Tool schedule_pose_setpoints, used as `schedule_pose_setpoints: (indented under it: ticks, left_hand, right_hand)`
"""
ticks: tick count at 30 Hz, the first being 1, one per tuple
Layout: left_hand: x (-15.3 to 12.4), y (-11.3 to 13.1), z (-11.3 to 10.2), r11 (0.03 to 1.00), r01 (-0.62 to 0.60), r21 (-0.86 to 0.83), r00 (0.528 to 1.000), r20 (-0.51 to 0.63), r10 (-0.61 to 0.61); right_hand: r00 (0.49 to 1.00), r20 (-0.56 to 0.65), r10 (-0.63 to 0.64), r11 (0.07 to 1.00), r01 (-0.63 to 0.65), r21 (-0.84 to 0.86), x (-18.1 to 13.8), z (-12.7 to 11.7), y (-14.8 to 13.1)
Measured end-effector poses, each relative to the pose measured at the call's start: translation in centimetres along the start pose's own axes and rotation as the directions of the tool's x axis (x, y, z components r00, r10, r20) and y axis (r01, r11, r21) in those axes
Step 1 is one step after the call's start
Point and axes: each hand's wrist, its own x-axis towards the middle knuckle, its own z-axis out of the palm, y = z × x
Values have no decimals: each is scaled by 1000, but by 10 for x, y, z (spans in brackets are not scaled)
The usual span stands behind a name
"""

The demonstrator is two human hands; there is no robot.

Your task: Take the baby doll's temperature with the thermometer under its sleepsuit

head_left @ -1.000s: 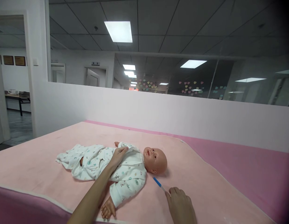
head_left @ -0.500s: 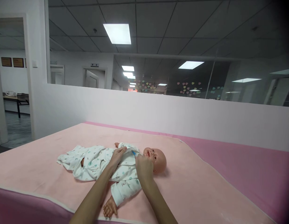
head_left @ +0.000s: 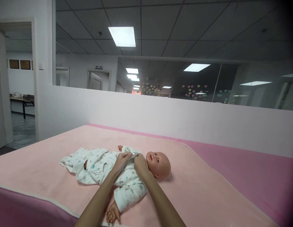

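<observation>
A baby doll (head_left: 162,164) lies on its back with its head to the right, on a pink cover. It wears a white printed romper (head_left: 95,167) with long sleeves. Over the doll's chest, my left hand (head_left: 122,161) pinches the front edge of the romper. Close beside it, near the doll's neck, my right hand (head_left: 141,164) has its fingers closed on the romper's collar edge. The fingertips of both hands nearly meet, and the cloth between them is partly hidden.
The peach-pink cover (head_left: 203,195) spreads over a darker pink surface (head_left: 250,167). Behind it runs a low white wall (head_left: 160,110) with glass above. At the left, a doorway shows a table (head_left: 23,101) with things on it.
My right hand has moved left along the collar, closer to my left hand. A blue spot on the romper between the hands is now covered. The view has shifted slightly.
</observation>
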Motion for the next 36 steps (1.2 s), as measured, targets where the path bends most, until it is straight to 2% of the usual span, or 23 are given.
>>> schedule_pose_setpoints:
  ticks: [4, 8, 11, 14, 16, 19, 22, 25, 32, 36]
  left_hand:
    - [-2, -1, 4, 990, 7, 140, 999, -51, 0]
    - [3, -6, 5, 932, 113, 345, 988, -140, -68]
    - [22, -7, -3, 834, 222, 506, 974, -149, -169]
    - [50, -4, -14, 683, 268, 680, 958, -113, -263]
    - [67, -2, -18, 575, 234, 784, 955, -74, -288]
    - [83, -5, -15, 431, 91, 898, 969, 20, -245]
    - [87, -16, -7, 327, -95, 940, 960, 174, -221]
    - [86, -28, -1, 249, -221, 943, 938, 275, -212]
    - [78, -33, -9, 106, -308, 945, 946, 316, -68]
    - [70, -29, -11, 85, -326, 941, 945, 328, -4]
  right_hand:
    - [999, 48, 19, 1000, -18, -20, -1, -1, -5]
    - [992, 120, 41, 998, -35, -44, 3, -2, -10]
    - [983, 178, 41, 998, -31, -57, 6, -4, -14]
    - [974, 222, 50, 997, -34, -73, 8, -7, -19]
    - [969, 238, 61, 995, -41, -88, 9, -7, -24]
    - [965, 255, 65, 994, -39, -105, 9, -6, -29]
    - [962, 265, 66, 992, -36, -117, 9, -2, -32]
    - [964, 254, 79, 990, -46, -136, 10, 3, -33]
    - [961, 251, 113, 987, -79, -141, 11, 7, -38]
    - [958, 254, 136, 986, -107, -126, 10, 8, -39]
